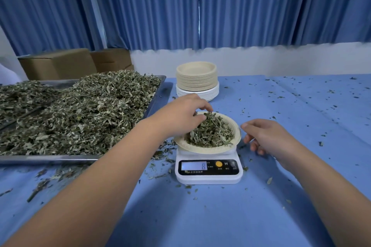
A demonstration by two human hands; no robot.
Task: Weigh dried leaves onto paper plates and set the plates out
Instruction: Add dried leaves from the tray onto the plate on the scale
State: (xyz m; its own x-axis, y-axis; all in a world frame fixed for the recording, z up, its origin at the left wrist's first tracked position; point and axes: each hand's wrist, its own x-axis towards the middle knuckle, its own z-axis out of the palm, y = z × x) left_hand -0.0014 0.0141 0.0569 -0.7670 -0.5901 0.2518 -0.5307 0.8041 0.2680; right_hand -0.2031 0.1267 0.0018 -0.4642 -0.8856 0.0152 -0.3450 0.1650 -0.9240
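While leaf crumbs are strewn over the blue table, a tray of dried leaves is seen at left, with a plate stack far behind. A paper plate is set on the scale, which is marked "M" and reads 8. Its leaf pile is gripped by curled fingers of the left hand; the right hand is held slack-fingered just right.

Beige paper plate sits level on white scale, heaped with dried leaves. Plate stack behind; bulk leaves left.
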